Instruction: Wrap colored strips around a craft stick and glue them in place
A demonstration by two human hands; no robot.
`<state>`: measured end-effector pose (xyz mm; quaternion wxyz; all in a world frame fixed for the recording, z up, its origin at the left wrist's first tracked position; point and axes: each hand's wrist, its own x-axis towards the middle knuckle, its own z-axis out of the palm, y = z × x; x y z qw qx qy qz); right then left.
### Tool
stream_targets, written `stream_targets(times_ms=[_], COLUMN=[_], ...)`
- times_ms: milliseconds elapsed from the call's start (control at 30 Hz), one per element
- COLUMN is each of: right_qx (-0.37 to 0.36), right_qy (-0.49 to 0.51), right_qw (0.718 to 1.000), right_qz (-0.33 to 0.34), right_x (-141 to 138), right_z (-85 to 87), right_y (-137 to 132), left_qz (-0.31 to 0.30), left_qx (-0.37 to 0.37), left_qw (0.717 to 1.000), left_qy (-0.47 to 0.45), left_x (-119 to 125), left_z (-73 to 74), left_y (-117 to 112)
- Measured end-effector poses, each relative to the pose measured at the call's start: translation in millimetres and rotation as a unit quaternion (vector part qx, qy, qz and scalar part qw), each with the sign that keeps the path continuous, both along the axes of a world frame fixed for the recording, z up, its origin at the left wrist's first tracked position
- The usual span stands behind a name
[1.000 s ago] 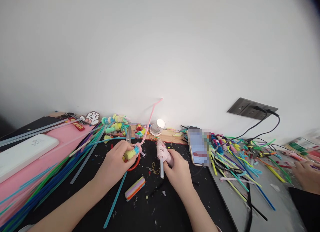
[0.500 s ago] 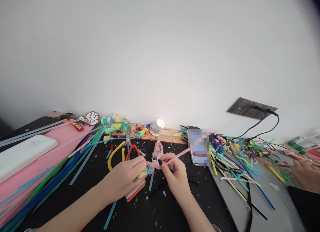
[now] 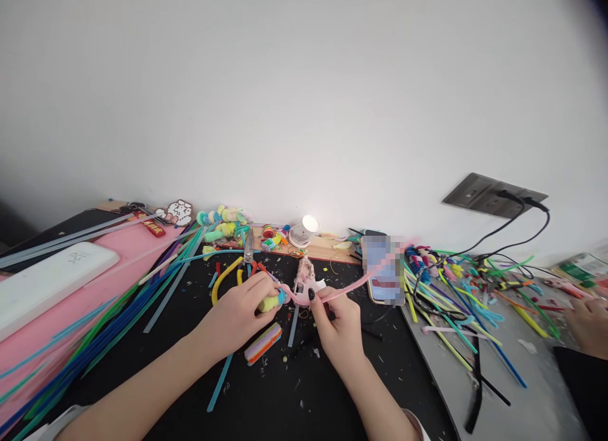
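Note:
My left hand is closed around a small coiled pipe-cleaner piece in yellow and blue. From its blue end a pink pipe cleaner runs across to my right hand, which pinches it between thumb and fingers. The strand's free end sticks out up and right, over the phone. Just beyond my hands lies a pale pink object, partly covered, its kind unclear. Below my left hand rests a striped pipe-cleaner bundle in purple and orange.
Scissors and a paper cup stand near the wall. A phone is at right, beside many loose pipe cleaners. At left are a white box-shaped device and more long strands. Another person's hand is at far right.
The view has shifted slightly, so things sit a little further right. The pink pipe cleaner now sags in a curve between my hands, and its free end bends upward.

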<state>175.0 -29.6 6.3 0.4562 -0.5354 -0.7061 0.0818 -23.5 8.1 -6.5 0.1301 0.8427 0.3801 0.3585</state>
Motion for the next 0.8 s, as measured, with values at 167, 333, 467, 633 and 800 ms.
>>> stream_targets(times_ms=[167,333,467,633,800], right_qx=[0.019,-0.011,-0.047,-0.061,-0.055], right_qy=[-0.016,-0.013,-0.017,-0.018,-0.03], right_qw=[0.999,0.996,0.994,0.991,0.99], right_qz=[0.035,0.086,0.098,0.12,0.123], right_x=[-5.2,-6.8,-8.1,-12.1,-12.9], right_z=[0.3,-0.6,-1.0,3.0,3.5], right_y=[0.8,0.1,-1.8,-4.2,-4.2], left_qz=[-0.01,0.018,0.046,0.067,0.081], left_qx=[-0.025,0.006,-0.002,-0.006,-0.023], left_qw=[0.999,0.997,0.996,0.996,0.995], left_qy=[-0.041,-0.069,-0.073,-0.06,-0.053], left_x=[0.1,2.1,2.9,3.1,2.9], left_z=[1.8,6.2,5.2,3.3,4.2], left_y=[3.7,2.1,1.2,0.5,1.1])
